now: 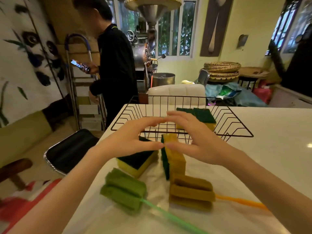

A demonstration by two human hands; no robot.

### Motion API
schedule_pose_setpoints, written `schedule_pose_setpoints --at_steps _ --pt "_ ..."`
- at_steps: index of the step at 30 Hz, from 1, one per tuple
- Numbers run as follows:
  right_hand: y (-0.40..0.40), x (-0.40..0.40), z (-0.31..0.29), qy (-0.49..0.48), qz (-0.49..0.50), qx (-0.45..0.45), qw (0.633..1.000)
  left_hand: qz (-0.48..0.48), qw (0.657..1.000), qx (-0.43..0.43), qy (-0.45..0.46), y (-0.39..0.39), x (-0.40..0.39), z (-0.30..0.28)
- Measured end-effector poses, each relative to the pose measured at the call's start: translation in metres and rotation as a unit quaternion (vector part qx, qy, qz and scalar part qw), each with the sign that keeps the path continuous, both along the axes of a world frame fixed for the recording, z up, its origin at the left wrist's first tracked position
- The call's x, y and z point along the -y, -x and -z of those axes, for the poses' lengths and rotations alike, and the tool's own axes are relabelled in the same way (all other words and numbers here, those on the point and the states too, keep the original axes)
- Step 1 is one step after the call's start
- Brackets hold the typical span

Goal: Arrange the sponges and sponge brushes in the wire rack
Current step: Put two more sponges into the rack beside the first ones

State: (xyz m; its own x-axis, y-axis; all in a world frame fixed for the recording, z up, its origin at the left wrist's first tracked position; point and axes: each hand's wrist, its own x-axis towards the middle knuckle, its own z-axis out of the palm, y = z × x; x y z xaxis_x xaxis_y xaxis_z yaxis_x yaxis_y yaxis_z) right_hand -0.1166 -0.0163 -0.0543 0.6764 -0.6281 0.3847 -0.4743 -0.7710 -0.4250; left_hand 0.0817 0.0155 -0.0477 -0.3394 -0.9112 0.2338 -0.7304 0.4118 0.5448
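Two bare forearms, no sleeves in view up to frame edge. Left hand [133,141] & right hand [194,141]: no gloves, rings, watch or wristbands. Nails short, unpainted. Slim fingers; slight motion blur at fingertips.

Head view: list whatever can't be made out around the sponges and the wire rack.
- Upright sponge: its top hidden behind both thumbs; grip unclear.
- Sponges in the wire rack: right hand covers part; count uncertain.
- Green sponge brush: handle blurred, cut off by the bottom edge.
- Left hand: fingertips blurred.
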Motion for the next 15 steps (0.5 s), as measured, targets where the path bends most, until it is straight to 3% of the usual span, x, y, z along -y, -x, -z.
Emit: schedule_pose_setpoints --at_steps 6,11,15 --pt "-0.009 -0.019 0.014 0.069 0.066 -0.087 0.992 -0.036 0.999 0.041 -0.004 -0.004 -0.014 0.018" --pt "-0.016 -0.022 0.026 0.093 0.133 -0.176 0.971 -0.099 0.981 0.169 -0.006 -0.014 -0.006 0.033" --pt "-0.020 -0.024 0.030 0.066 0.148 -0.143 0.976 -0.109 0.981 0.157 -0.029 -0.020 -0.004 0.038"
